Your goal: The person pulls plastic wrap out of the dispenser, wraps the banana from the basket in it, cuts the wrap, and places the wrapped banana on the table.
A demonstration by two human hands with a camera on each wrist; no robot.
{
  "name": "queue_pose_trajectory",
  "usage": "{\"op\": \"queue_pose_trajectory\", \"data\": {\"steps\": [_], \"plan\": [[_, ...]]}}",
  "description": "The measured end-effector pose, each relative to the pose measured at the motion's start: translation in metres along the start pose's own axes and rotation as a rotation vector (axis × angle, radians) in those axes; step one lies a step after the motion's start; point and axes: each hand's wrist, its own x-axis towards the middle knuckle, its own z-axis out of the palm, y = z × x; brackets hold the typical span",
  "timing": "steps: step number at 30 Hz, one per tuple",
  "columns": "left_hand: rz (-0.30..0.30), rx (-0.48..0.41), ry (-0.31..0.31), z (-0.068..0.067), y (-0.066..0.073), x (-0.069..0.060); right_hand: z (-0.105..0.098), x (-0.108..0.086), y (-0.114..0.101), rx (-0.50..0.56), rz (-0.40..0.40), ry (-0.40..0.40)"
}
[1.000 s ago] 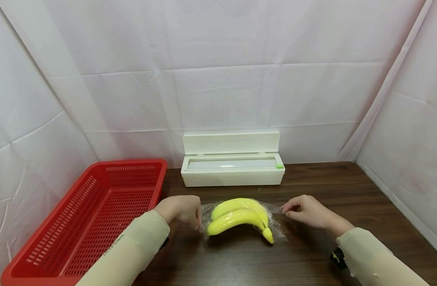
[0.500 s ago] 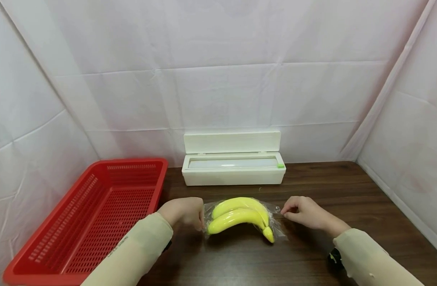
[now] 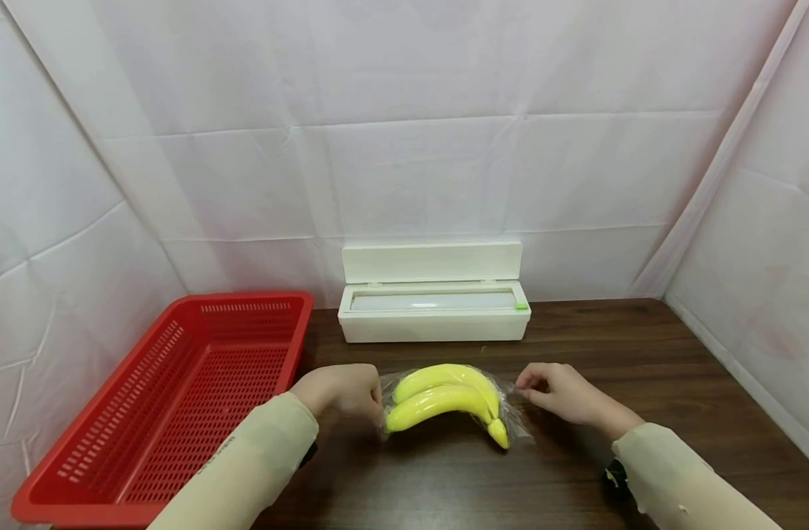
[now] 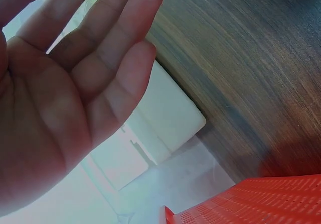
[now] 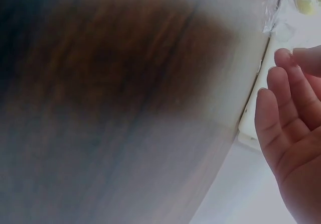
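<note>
A bunch of yellow bananas (image 3: 444, 397) lies on the dark wooden table, loosely covered by clear plastic wrap (image 3: 518, 423). At its left end my left hand (image 3: 347, 390) holds the wrap's edge, knuckles up; its fingertips are hidden in the head view. In the left wrist view the left hand (image 4: 75, 73) shows its palm and bent fingers, with the pinch out of sight. On the other side my right hand (image 3: 566, 394) pinches the wrap's right edge between thumb and forefinger. Thumb and forefinger meet on the right hand (image 5: 296, 118) in the right wrist view.
Behind the bananas stands a white wrap dispenser box (image 3: 433, 327), its lid raised and a roll inside. A red plastic basket (image 3: 298, 346) sits at the left. White cloth walls (image 3: 404, 177) enclose the table (image 3: 596, 331) at the back and sides.
My left fingers have curled in more at the wrap's left edge. The right hand has come slightly inward toward the bananas, which stay in place.
</note>
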Motion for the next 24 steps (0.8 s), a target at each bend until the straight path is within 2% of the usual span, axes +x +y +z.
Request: {"op": "queue_pose_trajectory", "data": {"steps": [7, 11, 14, 24], "plan": [[-0.052, -0.061, -0.001, -0.002, -0.003, -0.001, 0.002, 0.000, 0.002, 0.008, 0.005, 0.004], [-0.075, -0.154, 0.020, -0.003, -0.007, 0.000, 0.002, -0.001, 0.004, 0.005, 0.004, 0.001], [-0.084, -0.192, 0.023, -0.003, -0.008, 0.002, 0.002, -0.001, 0.004, 0.005, 0.004, -0.001], [-0.050, -0.067, 0.075, -0.002, -0.011, 0.004, 0.000, -0.001, 0.002, -0.007, 0.012, 0.005]]}}
